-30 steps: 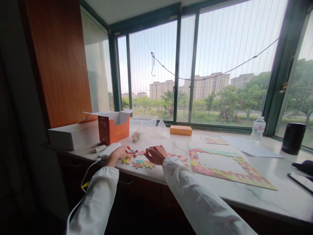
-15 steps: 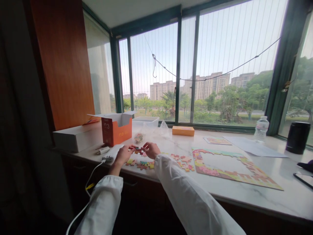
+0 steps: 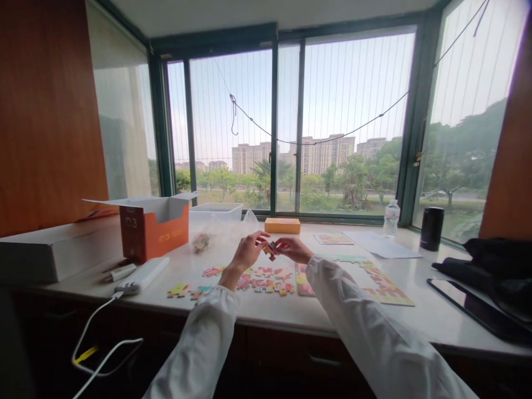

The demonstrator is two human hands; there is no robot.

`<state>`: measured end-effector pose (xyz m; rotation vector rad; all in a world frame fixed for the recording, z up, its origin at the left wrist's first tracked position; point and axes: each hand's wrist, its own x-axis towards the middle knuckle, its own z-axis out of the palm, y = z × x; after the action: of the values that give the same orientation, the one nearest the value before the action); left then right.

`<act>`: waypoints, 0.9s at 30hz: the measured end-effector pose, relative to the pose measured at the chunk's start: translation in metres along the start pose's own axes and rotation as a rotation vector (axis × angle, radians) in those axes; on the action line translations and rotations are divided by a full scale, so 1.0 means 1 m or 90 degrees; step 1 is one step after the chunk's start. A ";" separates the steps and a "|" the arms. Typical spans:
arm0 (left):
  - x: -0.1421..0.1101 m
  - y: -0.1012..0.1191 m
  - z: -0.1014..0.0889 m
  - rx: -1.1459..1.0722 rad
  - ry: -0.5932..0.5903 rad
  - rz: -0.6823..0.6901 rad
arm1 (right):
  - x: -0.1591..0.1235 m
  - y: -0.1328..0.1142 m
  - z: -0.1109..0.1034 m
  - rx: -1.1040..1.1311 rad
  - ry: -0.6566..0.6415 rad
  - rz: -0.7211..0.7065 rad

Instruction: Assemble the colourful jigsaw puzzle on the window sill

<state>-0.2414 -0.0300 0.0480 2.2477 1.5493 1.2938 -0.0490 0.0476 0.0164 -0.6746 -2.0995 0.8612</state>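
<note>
My left hand [image 3: 246, 250] and my right hand [image 3: 293, 249] are raised a little above the white counter [image 3: 415, 324], fingertips meeting. Between them they pinch a small coloured puzzle piece [image 3: 271, 248]. Below the hands lie several loose puzzle pieces [image 3: 266, 279] and a few more [image 3: 183, 290] further left. The puzzle frame [image 3: 384, 282], with its border filled in, lies to the right, partly hidden by my right sleeve.
An open orange box [image 3: 155, 230], a long white box [image 3: 50, 252], a white charger with cable [image 3: 139, 275], a clear tub [image 3: 216, 210], a flat orange box [image 3: 282, 225], a water bottle [image 3: 390, 218], a black cylinder [image 3: 431, 236], papers [image 3: 380, 244], a tablet [image 3: 477, 310] and dark cloth [image 3: 499, 266].
Both hands have lifted off the counter and moved right, bringing a piece up between them. The camera has swung to the right.
</note>
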 end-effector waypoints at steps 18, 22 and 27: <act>0.043 0.020 0.143 0.018 -0.199 0.072 | -0.056 0.101 -0.105 0.098 0.099 0.161; 0.042 0.017 0.146 -0.007 -0.220 0.060 | -0.059 0.105 -0.109 0.047 0.129 0.107; 0.042 0.014 0.149 0.046 -0.143 0.042 | -0.065 0.110 -0.118 -0.006 0.138 0.160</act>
<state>-0.1230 0.0497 -0.0144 2.4099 1.4758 0.9734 0.1023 0.1146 -0.0378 -1.0070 -1.8514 0.8708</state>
